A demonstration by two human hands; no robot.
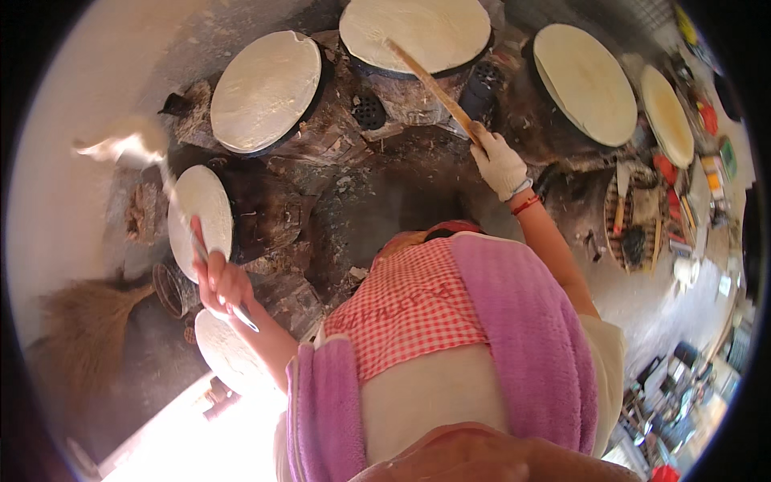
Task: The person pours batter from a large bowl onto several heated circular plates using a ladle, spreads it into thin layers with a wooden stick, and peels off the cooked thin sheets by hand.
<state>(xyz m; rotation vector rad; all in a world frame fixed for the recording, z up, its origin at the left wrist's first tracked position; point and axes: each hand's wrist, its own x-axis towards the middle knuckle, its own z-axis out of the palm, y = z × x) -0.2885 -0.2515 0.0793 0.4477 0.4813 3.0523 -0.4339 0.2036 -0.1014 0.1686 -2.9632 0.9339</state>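
Observation:
My gloved right hand (501, 167) grips a flat wooden stick (435, 84). Its far tip rests on, or just above, the pale batter sheet (415, 30) that covers the round griddle straight ahead. My bare left hand (224, 283) is closed around the thin metal handle of a long tool (171, 184). That tool's pale head is motion-blurred at the upper left, so I cannot tell its kind. Below the handle lies a round griddle with a whitish sheet (205, 211). Similar sheets cover the griddles at front left (268, 90) and front right (584, 84).
A honeycomb coal briquette (367, 112) sits between the front stoves. At far left leans a straw broom (84, 337). A shallow basket (614, 235) on the right holds a wooden-handled scraper (620, 199). Another covered griddle (667, 117) stands at far right, one more (226, 349) at lower left.

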